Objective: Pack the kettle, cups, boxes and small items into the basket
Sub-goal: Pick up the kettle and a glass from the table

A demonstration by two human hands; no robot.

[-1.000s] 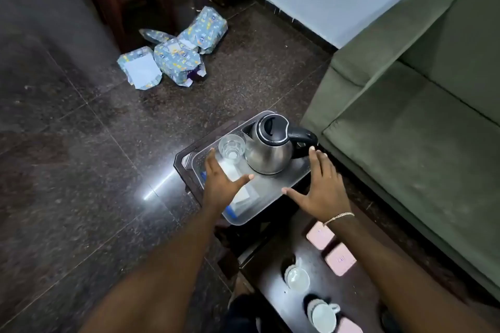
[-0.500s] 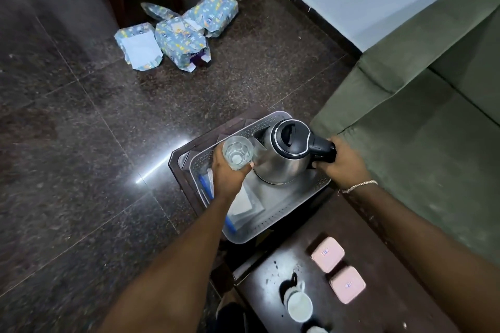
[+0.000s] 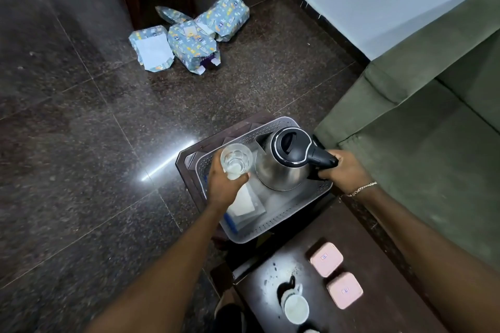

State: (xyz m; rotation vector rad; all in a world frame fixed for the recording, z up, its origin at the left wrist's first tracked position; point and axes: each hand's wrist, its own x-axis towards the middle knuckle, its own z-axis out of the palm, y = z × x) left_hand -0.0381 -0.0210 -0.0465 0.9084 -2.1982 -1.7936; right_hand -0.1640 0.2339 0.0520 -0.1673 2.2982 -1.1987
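Silver, black-lidded kettle (image 3: 281,167), grey basket (image 3: 270,227), two pink boxes (image 3: 326,259), green sofa (image 3: 422,127).

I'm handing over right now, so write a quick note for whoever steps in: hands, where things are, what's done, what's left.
Left hand: holding the clear glass above the basket.
Right hand: gripping the kettle by its black handle; kettle is over the basket's far half.
In the basket: flat packets.
On the dark table: two pink boxes and a white cup.
Left: settle glass and kettle, then pack the boxes and cup.
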